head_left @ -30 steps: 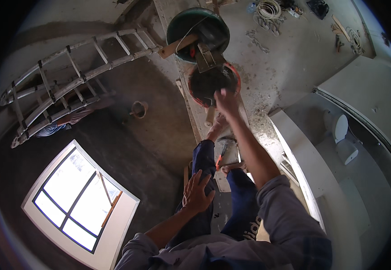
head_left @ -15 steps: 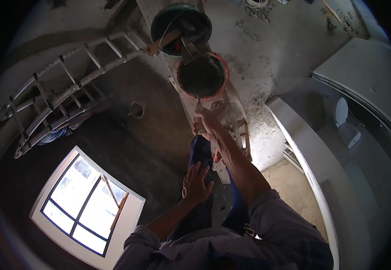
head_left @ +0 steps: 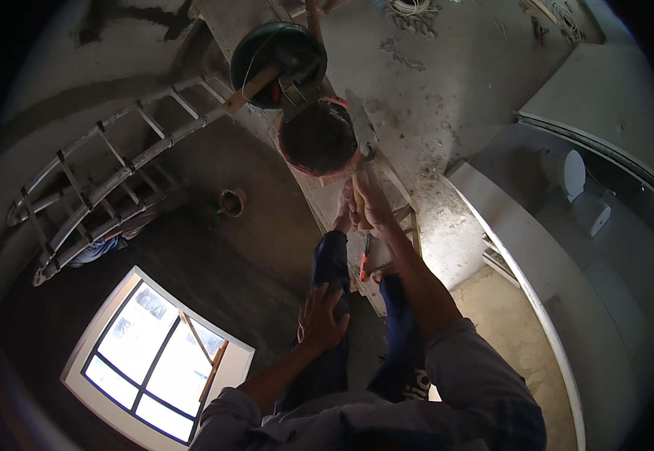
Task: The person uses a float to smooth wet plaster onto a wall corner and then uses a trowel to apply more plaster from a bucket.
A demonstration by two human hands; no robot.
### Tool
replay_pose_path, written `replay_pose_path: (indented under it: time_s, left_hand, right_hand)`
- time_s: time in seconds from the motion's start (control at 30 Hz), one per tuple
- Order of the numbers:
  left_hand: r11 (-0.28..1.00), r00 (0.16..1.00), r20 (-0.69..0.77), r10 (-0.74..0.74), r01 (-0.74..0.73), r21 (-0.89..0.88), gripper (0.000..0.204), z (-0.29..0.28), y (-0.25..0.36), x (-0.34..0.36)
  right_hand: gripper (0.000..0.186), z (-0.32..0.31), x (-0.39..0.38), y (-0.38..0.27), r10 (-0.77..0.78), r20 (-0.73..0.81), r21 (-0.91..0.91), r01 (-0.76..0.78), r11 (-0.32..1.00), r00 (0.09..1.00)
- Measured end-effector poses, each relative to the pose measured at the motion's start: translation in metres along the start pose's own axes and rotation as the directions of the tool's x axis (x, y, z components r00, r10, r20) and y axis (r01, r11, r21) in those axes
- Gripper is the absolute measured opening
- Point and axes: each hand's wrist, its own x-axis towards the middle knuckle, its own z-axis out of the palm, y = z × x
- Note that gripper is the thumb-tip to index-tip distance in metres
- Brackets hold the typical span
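Resting left hand (head_left: 321, 316) on left trouser leg (head_left: 330, 263), opened out flat with fingers a bit spread, gripping nothing visible. Past the knee, on plank (head_left: 325, 194) between the feet: orange-handled tool (head_left: 364, 267), kind unclear, apart from both hands. Farther up: gripping trowel (head_left: 361, 124) by its pale handle in right hand (head_left: 376, 204), curled closed round it; pointing blade away from body, just right of red bucket (head_left: 310, 171). Cannot tell if touching the rim. Inside red bucket: dark, rough mix (head_left: 318, 139), depth unclear. Just behind: green bucket (head_left: 239, 59) with thin wire handle, holding dark items too dim to name, plus wooden piece (head_left: 255, 87) sticking out over left side. Between both buckets: flat metal tool (head_left: 292, 98), overlapping both rims. Off left: small bucket (head_left: 240, 198), contents unreadable; then metal ladder (head_left: 122, 174).
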Motion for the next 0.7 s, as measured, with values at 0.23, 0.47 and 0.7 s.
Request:
replay_pose_path:
  time_s: [0.23,0.47,0.7]
  left_hand:
    - [0.998,0.998,-0.027,0.054,-0.053,0.042,0.063,-0.001,0.001,0.002]
    - [0.994,0.995,-0.013,0.094,-0.094,0.047,0.064,0.000,-0.010,0.006]
    - [0.982,0.989,-0.026,0.147,-0.142,0.127,0.063,-0.009,-0.003,0.011]
  right_hand:
    - [0.049,0.019,0.081,0.014,-0.145,-0.266,-0.227,0.085,0.970,0.953]
    - [0.040,-0.028,0.079,0.052,-0.281,-0.248,-0.402,0.166,0.901,0.927]
    - [0.033,-0.062,0.082,0.045,-0.258,-0.435,-0.367,0.092,0.926,0.863]
